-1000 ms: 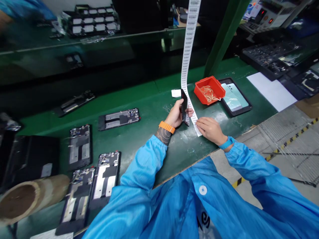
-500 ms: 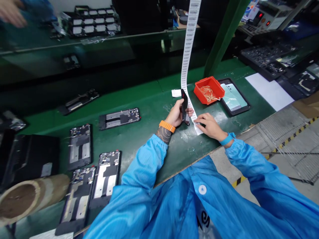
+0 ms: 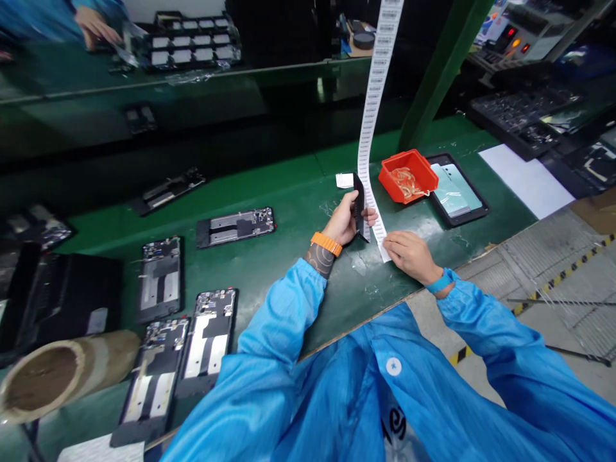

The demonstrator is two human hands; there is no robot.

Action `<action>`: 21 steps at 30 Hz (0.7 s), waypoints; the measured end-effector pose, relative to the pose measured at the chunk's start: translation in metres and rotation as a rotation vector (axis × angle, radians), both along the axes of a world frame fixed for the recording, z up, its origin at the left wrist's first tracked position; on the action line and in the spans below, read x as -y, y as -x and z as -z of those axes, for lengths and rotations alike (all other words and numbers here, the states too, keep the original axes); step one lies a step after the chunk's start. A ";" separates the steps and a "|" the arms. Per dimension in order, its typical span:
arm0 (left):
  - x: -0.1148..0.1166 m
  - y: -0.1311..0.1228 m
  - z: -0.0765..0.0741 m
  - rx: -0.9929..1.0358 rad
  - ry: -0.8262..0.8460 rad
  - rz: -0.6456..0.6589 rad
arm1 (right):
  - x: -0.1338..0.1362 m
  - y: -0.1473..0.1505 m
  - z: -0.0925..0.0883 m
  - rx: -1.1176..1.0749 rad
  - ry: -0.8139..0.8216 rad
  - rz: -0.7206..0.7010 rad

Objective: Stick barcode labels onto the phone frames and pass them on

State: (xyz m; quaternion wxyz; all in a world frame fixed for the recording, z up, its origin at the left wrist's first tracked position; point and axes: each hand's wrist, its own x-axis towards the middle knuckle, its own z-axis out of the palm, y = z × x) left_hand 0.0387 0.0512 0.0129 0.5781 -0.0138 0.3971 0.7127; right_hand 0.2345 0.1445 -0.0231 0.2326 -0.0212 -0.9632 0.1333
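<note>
My left hand (image 3: 343,217) is closed around a dark, thin phone body (image 3: 360,208), tilted almost edge-on so its face is mostly hidden. Beside it, a long white strip of barcode labels (image 3: 369,122) hangs from above and runs down onto the bench. With fingers pinched together, my right hand (image 3: 409,253) grips the strip's right edge near its lower end; whether a single label is between the fingertips cannot be seen. A small white label piece (image 3: 344,180) lies just behind the phone body.
A red bin (image 3: 409,176) of pale bands and a black tray (image 3: 464,218) with pale green panels sit to the right. Several opened phones (image 3: 235,226) lie on the left, near a cardboard tube (image 3: 106,359). A co-worker's hand (image 3: 99,27) shows at the upper left.
My right hand's fingers have drawn together into a pinch at the strip's edge. The phone body has turned slightly in my left hand. The co-worker's hand has moved right toward the tray there.
</note>
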 end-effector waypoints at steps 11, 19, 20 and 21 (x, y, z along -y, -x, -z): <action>0.003 0.001 -0.006 -0.033 0.004 0.008 | 0.000 -0.001 -0.006 0.049 0.101 0.010; 0.002 0.000 -0.006 -0.014 -0.003 0.021 | 0.003 -0.003 -0.001 0.017 0.083 0.015; 0.002 0.000 -0.005 -0.003 -0.008 0.018 | 0.004 -0.004 -0.003 0.020 0.107 0.016; 0.002 0.000 -0.004 0.012 -0.013 0.013 | 0.006 -0.005 -0.007 0.019 0.144 0.019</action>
